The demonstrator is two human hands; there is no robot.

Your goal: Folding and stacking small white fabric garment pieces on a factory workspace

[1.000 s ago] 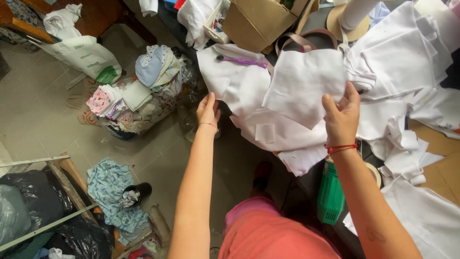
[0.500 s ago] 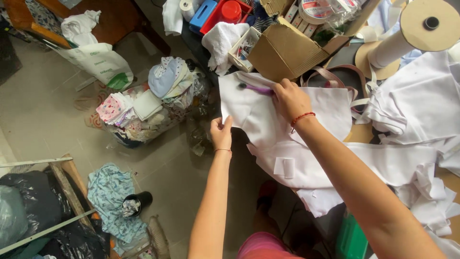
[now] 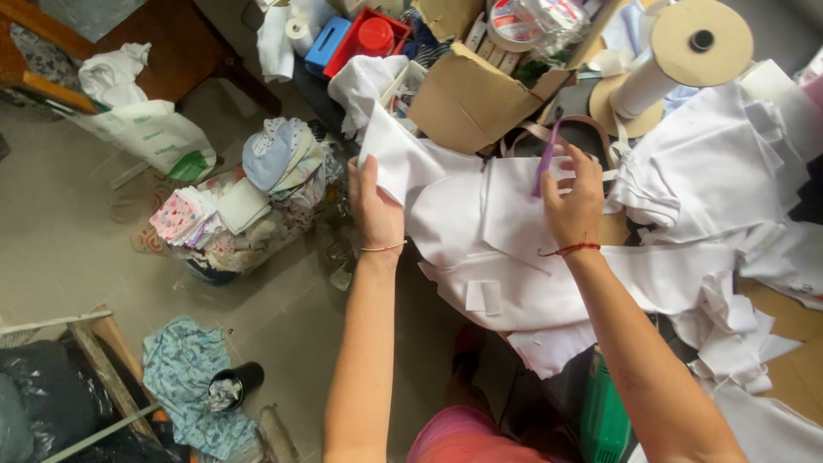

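**Marking the white cloth**

Centre frame, the left hand (image 3: 375,210) pinches the white fabric piece (image 3: 480,231) at its upper-left corner; the right hand (image 3: 573,206) grips a purple marker (image 3: 545,161) above it. Seemingly the marking step; next calls for steady, taut cloth

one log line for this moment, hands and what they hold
left hand: grips edge of white garment | right hand: holds purple tool over it | nearby: cardboard box
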